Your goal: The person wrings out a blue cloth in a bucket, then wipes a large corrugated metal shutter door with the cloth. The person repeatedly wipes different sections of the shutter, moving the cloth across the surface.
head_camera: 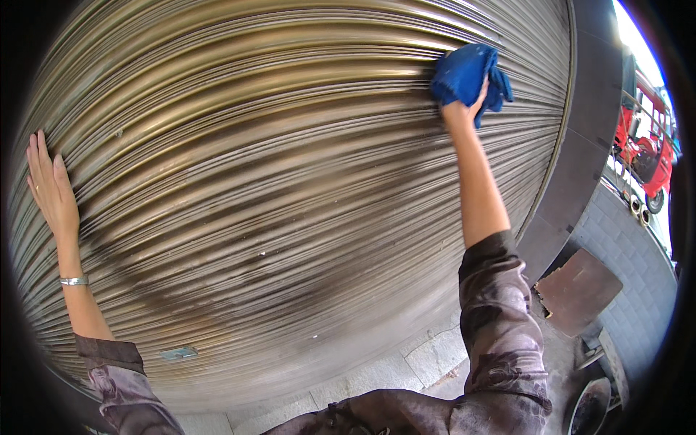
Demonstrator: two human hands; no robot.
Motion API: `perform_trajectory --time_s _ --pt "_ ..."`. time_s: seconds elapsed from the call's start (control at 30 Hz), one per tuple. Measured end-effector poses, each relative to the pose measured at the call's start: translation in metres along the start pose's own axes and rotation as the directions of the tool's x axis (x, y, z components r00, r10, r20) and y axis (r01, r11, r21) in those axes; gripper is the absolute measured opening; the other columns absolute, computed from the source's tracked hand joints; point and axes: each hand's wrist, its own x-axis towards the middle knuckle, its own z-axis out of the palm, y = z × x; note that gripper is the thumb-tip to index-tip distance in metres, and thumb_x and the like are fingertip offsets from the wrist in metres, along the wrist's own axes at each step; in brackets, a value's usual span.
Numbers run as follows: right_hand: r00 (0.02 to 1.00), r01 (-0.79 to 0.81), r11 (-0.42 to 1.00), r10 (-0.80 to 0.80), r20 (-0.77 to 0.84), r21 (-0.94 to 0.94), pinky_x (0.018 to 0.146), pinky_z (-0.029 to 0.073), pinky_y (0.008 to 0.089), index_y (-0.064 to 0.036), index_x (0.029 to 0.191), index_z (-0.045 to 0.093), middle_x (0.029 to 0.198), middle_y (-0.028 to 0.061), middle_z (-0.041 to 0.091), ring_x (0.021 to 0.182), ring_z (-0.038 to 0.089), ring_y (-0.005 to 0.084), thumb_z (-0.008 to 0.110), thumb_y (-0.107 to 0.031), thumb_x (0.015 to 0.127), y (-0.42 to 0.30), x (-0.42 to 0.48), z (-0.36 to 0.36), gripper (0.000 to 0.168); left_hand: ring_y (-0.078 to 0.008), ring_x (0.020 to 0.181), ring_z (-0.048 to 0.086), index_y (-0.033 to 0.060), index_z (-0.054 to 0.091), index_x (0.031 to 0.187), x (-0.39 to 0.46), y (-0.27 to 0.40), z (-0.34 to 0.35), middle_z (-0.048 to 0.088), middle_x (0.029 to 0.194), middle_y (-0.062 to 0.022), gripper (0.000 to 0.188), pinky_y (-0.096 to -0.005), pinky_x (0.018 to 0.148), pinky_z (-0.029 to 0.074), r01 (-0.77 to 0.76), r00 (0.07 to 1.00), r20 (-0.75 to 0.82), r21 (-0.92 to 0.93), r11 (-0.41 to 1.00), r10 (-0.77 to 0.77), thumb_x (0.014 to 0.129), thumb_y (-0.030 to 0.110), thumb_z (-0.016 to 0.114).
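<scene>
A ribbed metal roller shutter point(304, 201) fills most of the head view. My right hand point(465, 100) presses a blue cloth point(467, 70) against its upper right part, with the fingers mostly hidden beneath the folds. Part of the cloth hangs loose on the right of the hand. At the far left, my left hand point(51, 185) lies flat on the shutter's ribs with its fingers extended, holding nothing. A small metal plate point(179, 353) is fixed low on the shutter, to the right of my left forearm. Grime darkens the shutter's middle and lower ribs.
Dark wall panels point(584, 103) border the shutter on the right. Beyond them are a brown board point(579, 292) with a broken edge, a round dark object point(590, 408) and a grey tiled surface point(625, 255). A red three-wheeled or similar vehicle point(659, 168) stands outside. Stone paving point(435, 356) runs below the shutter.
</scene>
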Motion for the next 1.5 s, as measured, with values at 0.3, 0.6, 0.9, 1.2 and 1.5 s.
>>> perform_trajectory --time_s 0.3,0.6,0.9,1.2,1.5 --pt "0.909 0.417 0.895 -0.413 -0.058 0.158 0.088 0.041 0.0464 -0.001 0.111 0.054 0.104 0.0163 0.058 0.100 0.053 0.0356 0.070 -0.017 0.073 -0.156 -0.154 -0.029 0.044 -0.0259 0.141 0.020 0.0187 0.026 0.147 0.004 0.002 0.002 0.025 0.152 -0.0080 0.054 -0.0507 0.112 0.013 -0.003 0.999 -0.046 -0.021 1.000 0.002 0.100 0.045 0.024" --pt "0.549 0.677 0.501 -0.831 0.084 0.539 0.098 0.030 0.0472 -0.004 0.096 0.064 0.110 0.0118 0.056 0.113 0.045 0.0318 0.064 -0.040 0.076 -0.327 -0.186 -0.051 0.041 -0.0275 0.141 0.018 0.0180 0.029 0.146 -0.001 0.011 0.001 0.026 0.152 -0.0078 0.054 -0.0496 0.112 0.011 0.075 0.997 0.002 -0.082 0.994 -0.075 0.099 0.044 0.026" --pt "0.744 0.623 0.743 -0.660 0.109 0.244 0.099 0.031 0.0529 0.001 0.091 0.066 0.104 0.0221 0.059 0.111 0.046 0.0375 0.062 -0.038 0.074 -0.320 -0.111 -0.035 0.043 -0.0247 0.141 0.020 0.0206 0.031 0.145 -0.002 0.006 -0.005 0.028 0.151 -0.0044 0.054 -0.0476 0.113 0.011 0.160 0.986 0.066 -0.084 0.984 -0.154 0.099 0.047 0.027" --pt "0.908 0.418 0.890 -0.416 0.048 -0.184 0.105 0.022 0.0542 0.008 0.118 0.049 0.134 0.0317 0.039 0.125 0.033 0.0467 0.061 -0.025 0.075 -0.047 -0.029 -0.034 0.055 -0.0280 0.141 0.020 0.0168 0.029 0.146 0.003 0.012 0.003 0.028 0.151 -0.0098 0.054 -0.0482 0.113 0.011 0.088 0.996 -0.003 -0.096 0.991 -0.089 0.100 0.045 0.026" --pt "0.991 -0.044 0.957 0.005 0.136 0.286 0.093 0.041 0.0367 -0.004 0.118 0.047 0.107 0.0116 0.053 0.103 0.050 0.0277 0.073 -0.026 0.078 -0.070 -0.146 -0.042 0.053 -0.0286 0.140 0.021 0.0171 0.032 0.145 -0.004 0.004 0.001 0.030 0.150 -0.0102 0.055 -0.0493 0.113 0.012 0.066 0.997 -0.026 -0.091 0.994 -0.069 0.099 0.046 0.027"
